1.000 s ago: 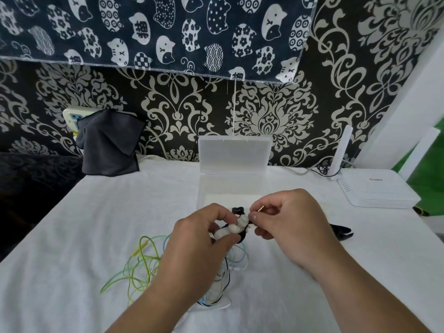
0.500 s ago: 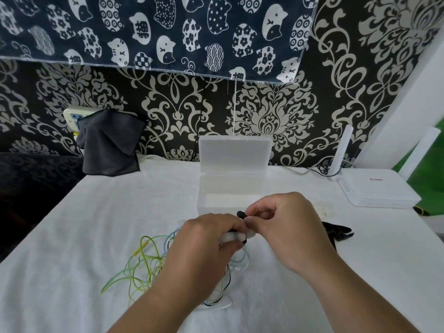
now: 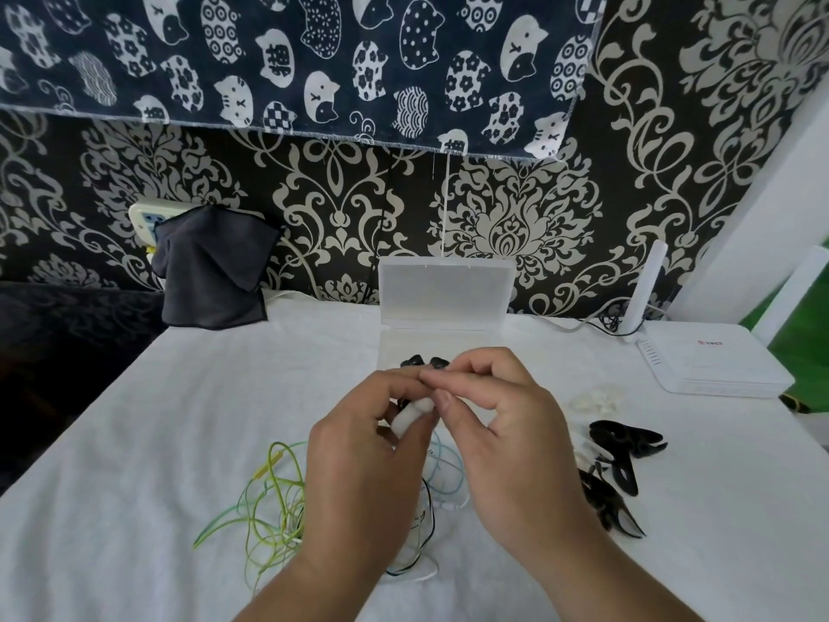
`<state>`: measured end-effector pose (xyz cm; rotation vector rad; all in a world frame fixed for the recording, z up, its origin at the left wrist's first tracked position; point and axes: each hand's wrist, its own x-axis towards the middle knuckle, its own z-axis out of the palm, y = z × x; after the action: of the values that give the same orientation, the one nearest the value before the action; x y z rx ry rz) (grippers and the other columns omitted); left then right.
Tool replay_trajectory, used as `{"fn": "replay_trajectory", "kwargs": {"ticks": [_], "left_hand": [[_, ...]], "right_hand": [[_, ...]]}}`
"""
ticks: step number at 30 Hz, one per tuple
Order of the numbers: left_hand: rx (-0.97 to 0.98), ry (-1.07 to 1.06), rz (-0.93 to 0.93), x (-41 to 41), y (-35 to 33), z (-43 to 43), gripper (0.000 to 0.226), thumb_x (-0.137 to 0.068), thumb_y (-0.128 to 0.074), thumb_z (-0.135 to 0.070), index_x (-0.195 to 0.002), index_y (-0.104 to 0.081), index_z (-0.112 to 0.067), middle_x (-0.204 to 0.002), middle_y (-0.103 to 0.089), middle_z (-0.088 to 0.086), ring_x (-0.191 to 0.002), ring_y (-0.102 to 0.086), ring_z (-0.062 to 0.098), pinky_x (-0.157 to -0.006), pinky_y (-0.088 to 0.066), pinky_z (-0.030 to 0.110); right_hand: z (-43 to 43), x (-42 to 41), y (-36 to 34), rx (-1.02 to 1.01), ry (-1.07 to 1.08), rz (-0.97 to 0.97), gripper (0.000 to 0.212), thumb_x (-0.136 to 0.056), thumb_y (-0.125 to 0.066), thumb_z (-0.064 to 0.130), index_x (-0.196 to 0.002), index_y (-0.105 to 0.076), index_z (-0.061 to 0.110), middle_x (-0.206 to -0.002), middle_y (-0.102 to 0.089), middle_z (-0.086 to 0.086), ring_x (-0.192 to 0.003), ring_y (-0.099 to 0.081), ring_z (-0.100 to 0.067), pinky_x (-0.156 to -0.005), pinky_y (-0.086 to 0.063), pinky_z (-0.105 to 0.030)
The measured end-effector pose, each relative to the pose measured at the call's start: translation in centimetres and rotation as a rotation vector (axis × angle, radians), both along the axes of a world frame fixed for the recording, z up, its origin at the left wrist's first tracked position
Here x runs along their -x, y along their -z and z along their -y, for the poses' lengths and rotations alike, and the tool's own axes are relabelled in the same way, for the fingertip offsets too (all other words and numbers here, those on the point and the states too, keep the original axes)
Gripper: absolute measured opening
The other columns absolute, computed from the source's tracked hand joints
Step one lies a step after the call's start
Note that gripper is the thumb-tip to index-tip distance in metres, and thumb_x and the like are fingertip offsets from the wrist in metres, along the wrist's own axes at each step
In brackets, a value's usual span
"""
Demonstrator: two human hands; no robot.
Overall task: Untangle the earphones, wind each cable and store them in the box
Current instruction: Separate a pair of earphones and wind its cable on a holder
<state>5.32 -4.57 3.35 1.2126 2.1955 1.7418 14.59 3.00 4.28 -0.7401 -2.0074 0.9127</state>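
Far left, against the wall: dark cloth. Left of centre on the tabletop: green-yellow earphone cable; lies loose and tangled. Centre: left hand, grip curled round a white wound bundle, held above the tabletop. Meeting it from the right: right hand, grip pinching the bundle's upper end. Just above the fingertips: two black pieces, probably earbuds. Behind: clear box, lid upright. Right: black clips, then white router.
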Motion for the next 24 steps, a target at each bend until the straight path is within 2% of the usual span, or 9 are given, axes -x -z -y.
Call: {"fn": "replay_trajectory", "kwargs": {"ticks": [3, 5, 8, 13, 14, 17, 19, 21, 24], "left_hand": [[-0.043, -0.04, -0.024, 0.14, 0.0, 0.19, 0.028, -0.079, -0.078, -0.007, -0.083, -0.069, -0.033, -0.094, -0.07, -0.028, -0.08, -0.065, 0.001, -0.062, -0.048, 0.013], [-0.058, -0.068, -0.035, 0.19, 0.05, 0.2, 0.027, -0.078, -0.079, -0.007, -0.084, -0.07, -0.032, -0.094, -0.07, -0.026, -0.085, -0.065, 0.001, -0.063, -0.049, 0.014], [-0.075, -0.1, -0.045, 0.25, 0.15, 0.17, 0.029, -0.078, -0.08, -0.008, -0.084, -0.069, -0.034, -0.092, -0.069, -0.026, -0.082, -0.066, 0.002, -0.063, -0.049, 0.014], [-0.096, -0.111, -0.07, 0.26, 0.33, 0.2, 0.028, -0.076, -0.081, -0.009, -0.085, -0.07, -0.033, -0.088, -0.068, -0.021, -0.074, -0.064, 0.003, -0.062, -0.045, 0.009], [-0.093, -0.109, -0.075, 0.24, 0.36, 0.18, 0.029, -0.076, -0.081, -0.008, -0.085, -0.07, -0.034, -0.087, -0.068, -0.021, -0.074, -0.064, 0.004, -0.062, -0.045, 0.009], [-0.079, -0.101, -0.079, 0.26, 0.46, 0.12, 0.03, -0.076, -0.082, -0.009, -0.085, -0.069, -0.035, -0.086, -0.067, -0.021, -0.075, -0.064, 0.003, -0.062, -0.045, 0.009], [-0.08, -0.083, -0.108, 0.26, 0.43, 0.11, 0.023, -0.078, -0.081, -0.014, -0.086, -0.069, -0.032, -0.085, -0.066, -0.02, -0.077, -0.063, 0.003, -0.061, -0.046, 0.009], [-0.088, -0.042, -0.097, 0.21, 0.3, 0.15, 0.011, -0.082, -0.075, -0.023, -0.086, -0.068, -0.032, -0.083, -0.068, -0.016, -0.072, -0.063, 0.006, -0.055, -0.044, 0.009], [-0.112, 0.026, 0.196, 0.22, 0.0, 0.15, 0.011, -0.088, -0.073, -0.02, -0.082, -0.066, -0.027, -0.064, -0.069, 0.002, -0.043, -0.049, 0.012, -0.043, -0.036, 0.017]], "right_hand": [[-0.17, -0.19, -0.48, 0.069, 0.022, -0.072, 0.024, -0.086, -0.073, 0.004, -0.092, -0.079, 0.026, -0.094, -0.069, 0.017, -0.097, -0.066, -0.002, -0.082, -0.047, -0.01], [-0.28, -0.19, -0.53, 0.166, 0.019, -0.132, 0.024, -0.081, -0.077, 0.001, -0.082, -0.079, 0.025, -0.088, -0.073, 0.016, -0.092, -0.069, -0.005, -0.083, -0.051, -0.018], [-0.05, -0.05, -0.5, 0.309, 0.003, -0.152, 0.022, -0.079, -0.078, 0.002, -0.078, -0.078, 0.024, -0.085, -0.075, 0.012, -0.087, -0.071, -0.009, -0.082, -0.055, -0.03], [-0.39, -0.11, -0.78, 0.561, -0.03, -0.217, 0.022, -0.08, -0.075, -0.002, -0.072, -0.078, 0.019, -0.08, -0.076, 0.007, -0.077, -0.072, -0.005, -0.07, -0.052, -0.015], [-0.47, -0.08, -0.8, 0.61, -0.038, -0.223, 0.023, -0.081, -0.075, -0.002, -0.072, -0.078, 0.019, -0.08, -0.077, 0.004, -0.077, -0.072, -0.007, -0.073, -0.054, -0.019], [-0.58, 0.06, -0.51, 0.754, -0.062, -0.246, 0.024, -0.081, -0.072, -0.005, -0.073, -0.078, 0.017, -0.082, -0.076, -0.006, -0.081, -0.073, -0.018, -0.088, -0.059, -0.041], [-0.7, 0.05, -0.43, 0.822, -0.066, -0.294, 0.025, -0.08, -0.07, -0.01, -0.071, -0.078, 0.012, -0.083, -0.076, -0.013, -0.083, -0.073, -0.025, -0.089, -0.059, -0.045], [-0.84, -0.07, -0.51, 0.79, -0.055, -0.308, 0.025, -0.078, -0.071, -0.013, -0.07, -0.078, 0.01, -0.086, -0.077, -0.01, -0.086, -0.075, -0.025, -0.087, -0.059, -0.041], [-0.81, -0.33, -0.79, 0.693, -0.056, -0.285, 0.025, -0.074, -0.074, -0.014, -0.066, -0.078, 0.01, -0.087, -0.078, 0.0, -0.083, -0.075, -0.015, -0.075, -0.057, -0.023]]}}
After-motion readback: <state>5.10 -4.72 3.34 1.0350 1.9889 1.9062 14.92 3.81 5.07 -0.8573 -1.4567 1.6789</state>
